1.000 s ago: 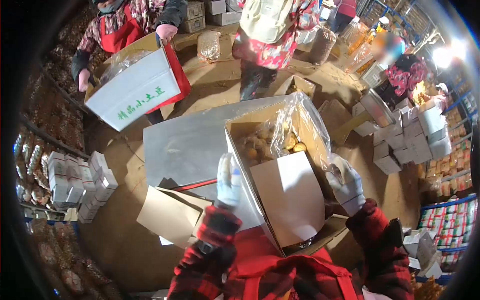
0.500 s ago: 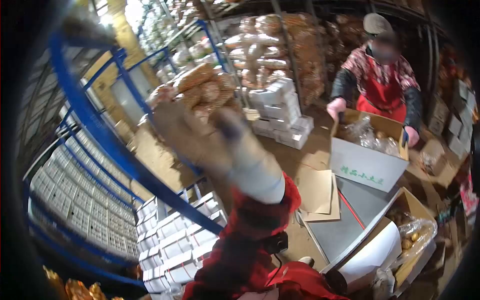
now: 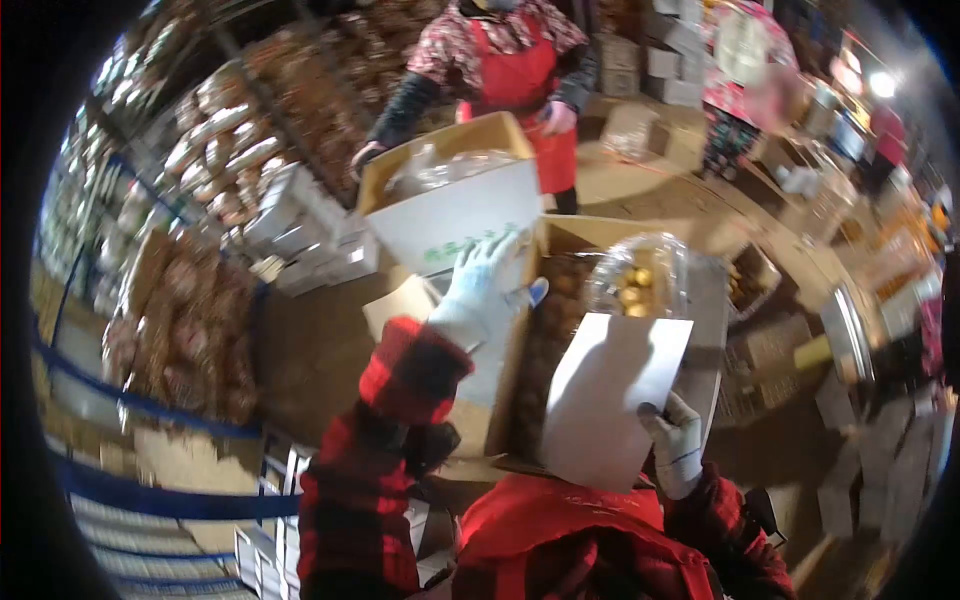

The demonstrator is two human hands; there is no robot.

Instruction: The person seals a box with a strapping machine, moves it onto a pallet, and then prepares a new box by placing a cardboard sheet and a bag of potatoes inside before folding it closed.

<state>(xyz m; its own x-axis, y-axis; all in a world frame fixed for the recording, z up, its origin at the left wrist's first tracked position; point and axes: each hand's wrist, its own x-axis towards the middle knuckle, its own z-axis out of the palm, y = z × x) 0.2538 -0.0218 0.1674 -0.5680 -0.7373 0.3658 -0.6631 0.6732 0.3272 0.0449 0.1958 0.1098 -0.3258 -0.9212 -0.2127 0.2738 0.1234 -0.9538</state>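
Note:
My left hand [image 3: 480, 290], in a white glove with a blue thumb tip, is stretched out with the fingers apart. It overlaps the lower edge of a white-sided carton [image 3: 455, 215] with green writing. In front of me, an open carton [image 3: 512, 375] holds potatoes [image 3: 568, 285], some of them yellowish and in a clear plastic bag [image 3: 668, 262]. A white cardboard flap [image 3: 605, 395] lies over its near part. Gloved with dark fingertips, my right hand [image 3: 675, 443] grips the right edge of that flap, fingers bent around it.
A co-worker in a red apron [image 3: 515, 80] stands behind the white-sided carton, one hand at its left end. Another person [image 3: 745, 70] is further back on the right. Netted sacks [image 3: 190, 330] and white boxes [image 3: 310, 230] are stacked at left, beside a blue rail [image 3: 160, 500].
My view has swung right and down. My left hand has come from the raised left side to the white-sided carton, which now stands beside the potato carton. My right hand now shows at the flap.

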